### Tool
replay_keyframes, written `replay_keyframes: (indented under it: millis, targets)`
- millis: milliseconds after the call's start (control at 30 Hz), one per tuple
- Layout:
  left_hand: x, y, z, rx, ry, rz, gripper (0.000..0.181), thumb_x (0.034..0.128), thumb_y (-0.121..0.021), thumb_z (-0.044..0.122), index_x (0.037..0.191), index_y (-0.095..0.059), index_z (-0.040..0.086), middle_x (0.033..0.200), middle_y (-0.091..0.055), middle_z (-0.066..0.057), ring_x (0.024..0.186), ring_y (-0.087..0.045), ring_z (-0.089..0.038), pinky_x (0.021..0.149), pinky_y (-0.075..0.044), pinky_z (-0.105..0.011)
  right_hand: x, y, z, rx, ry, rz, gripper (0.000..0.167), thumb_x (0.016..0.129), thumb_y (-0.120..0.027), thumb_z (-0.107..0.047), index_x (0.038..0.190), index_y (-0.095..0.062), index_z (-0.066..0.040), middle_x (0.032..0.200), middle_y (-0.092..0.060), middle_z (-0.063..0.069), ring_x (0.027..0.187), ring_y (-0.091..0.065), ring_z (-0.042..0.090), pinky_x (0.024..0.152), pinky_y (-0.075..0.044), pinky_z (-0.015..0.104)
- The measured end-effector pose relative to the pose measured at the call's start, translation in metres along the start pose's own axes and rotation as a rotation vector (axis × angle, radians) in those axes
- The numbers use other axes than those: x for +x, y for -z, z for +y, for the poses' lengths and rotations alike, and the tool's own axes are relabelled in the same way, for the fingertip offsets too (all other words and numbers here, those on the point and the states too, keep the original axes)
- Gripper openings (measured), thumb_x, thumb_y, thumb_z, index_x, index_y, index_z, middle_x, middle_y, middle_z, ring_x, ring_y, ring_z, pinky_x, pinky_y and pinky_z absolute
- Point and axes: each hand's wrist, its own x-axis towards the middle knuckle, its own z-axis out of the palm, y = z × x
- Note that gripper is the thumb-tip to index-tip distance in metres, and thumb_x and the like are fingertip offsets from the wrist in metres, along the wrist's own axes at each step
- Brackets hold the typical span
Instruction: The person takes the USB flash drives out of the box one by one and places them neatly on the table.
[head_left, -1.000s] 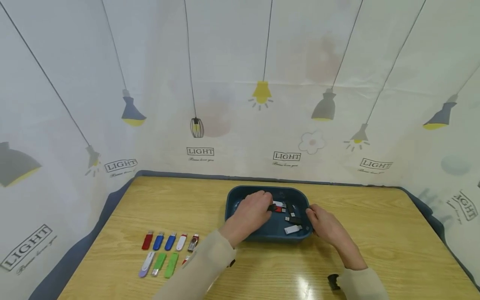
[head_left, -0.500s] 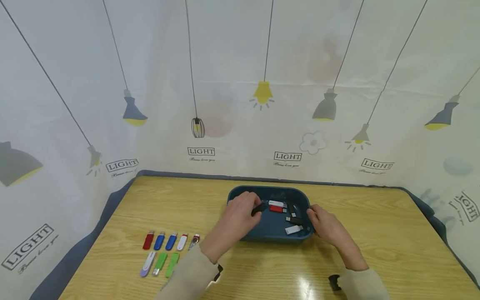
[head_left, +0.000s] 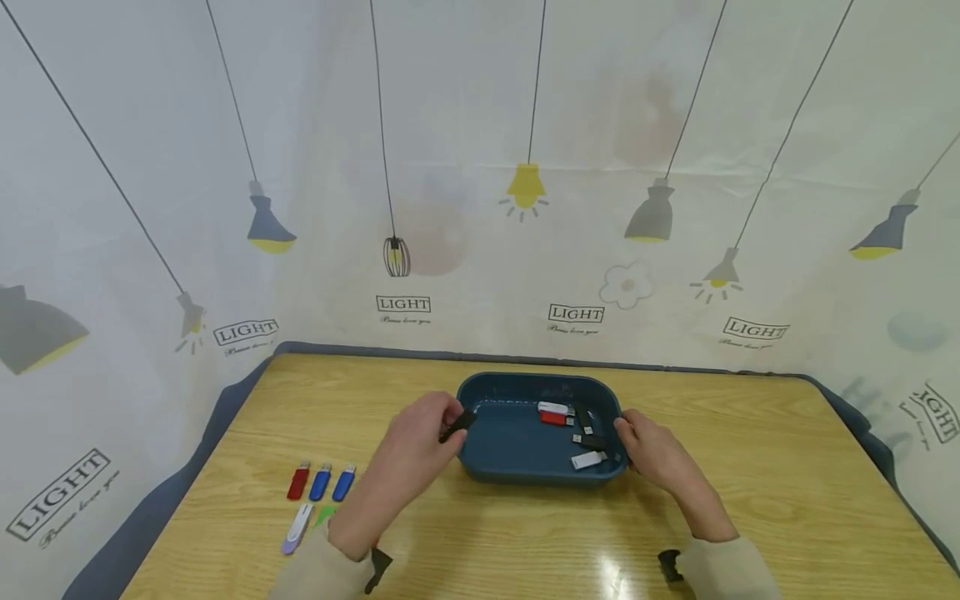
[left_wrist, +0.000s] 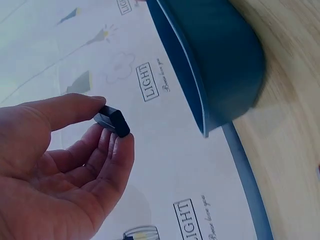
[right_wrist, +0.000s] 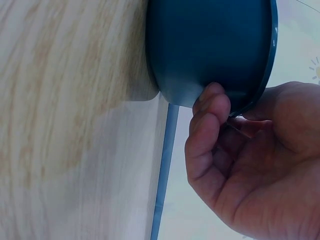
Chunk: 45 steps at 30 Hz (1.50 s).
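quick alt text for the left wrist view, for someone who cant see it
A left hand pinches a small black stick. At upper right, apart from the hand, is part of a dark blue bin on a wood-grain table; behind is a pale backdrop printed with lamps.

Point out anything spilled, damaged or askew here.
Nothing looks spilled or damaged. Only the USB drives in the blue bin look untidy, lying at mixed angles, whereas the red and blue drives on the table form a neat row.
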Motion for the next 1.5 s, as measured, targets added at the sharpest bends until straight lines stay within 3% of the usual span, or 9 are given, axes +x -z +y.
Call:
replay_keyframes:
  millis: [200,600,800,1033,1367,1500]
  targets:
    - [-0.014,0.011,-0.012,-0.005,0.066,0.037,0.018,0.0911,-0.079,0.006,0.105,-0.067,0.004,0.09,-0.062,-0.001,0.08,-0.059,-0.014,0.072,-0.053,-0.035,-0.001,0.0,0.0,0.001,0.008,0.004,0.025,0.113,-0.04,-0.017,0.113,-0.054,0.003,0.075,-0.054,0.007,0.063,-0.054,0.019,0.058,-0.045,0.034]
    - [-0.038,0.029,-0.032,0.0,0.193,0.045,0.017,0.0895,-0.078,0.005,0.104,-0.068,0.004,0.087,-0.063,0.0,0.078,-0.062,-0.013,0.071,-0.054,-0.036,0.0,0.0,0.002,0.002,-0.005,-0.003,0.025,0.112,-0.039,-0.017,0.116,-0.054,0.003,0.075,-0.054,0.008,0.062,-0.054,0.02,0.058,-0.045,0.035]
    - [-0.051,0.046,-0.055,-0.009,0.236,0.05,0.018,0.0893,-0.076,0.004,0.104,-0.067,0.001,0.089,-0.064,-0.002,0.078,-0.063,-0.014,0.071,-0.054,-0.037,0.0,0.0,0.002,0.002,-0.01,-0.005,0.026,0.112,-0.039,-0.017,0.118,-0.054,0.004,0.075,-0.054,0.008,0.062,-0.054,0.02,0.058,-0.045,0.035]
    - [-0.062,0.063,-0.08,0.008,0.349,0.022,0.022,0.0921,-0.077,0.01,0.108,-0.066,-0.002,0.091,-0.067,-0.004,0.081,-0.064,-0.017,0.071,-0.056,-0.038,-0.001,0.0,0.0,0.005,-0.002,-0.001,0.026,0.113,-0.04,-0.017,0.119,-0.054,0.005,0.074,-0.054,0.007,0.061,-0.053,0.02,0.058,-0.044,0.035]
    - [-0.081,0.078,-0.115,0.097,0.431,-0.009,0.029,0.0931,-0.076,0.014,0.111,-0.065,-0.006,0.093,-0.068,-0.008,0.083,-0.065,-0.022,0.077,-0.055,-0.047,-0.001,0.001,0.0,0.007,0.005,-0.003,0.028,0.113,-0.04,-0.018,0.122,-0.053,0.005,0.074,-0.054,0.007,0.061,-0.053,0.019,0.058,-0.044,0.035]
    - [-0.086,0.081,-0.127,0.118,0.473,-0.055,0.028,0.0923,-0.076,0.013,0.107,-0.064,-0.009,0.09,-0.067,-0.009,0.08,-0.063,-0.022,0.074,-0.055,-0.047,-0.001,0.001,0.0,0.012,0.001,-0.002,0.028,0.113,-0.04,-0.018,0.122,-0.053,0.005,0.074,-0.054,0.006,0.061,-0.053,0.019,0.058,-0.044,0.035]
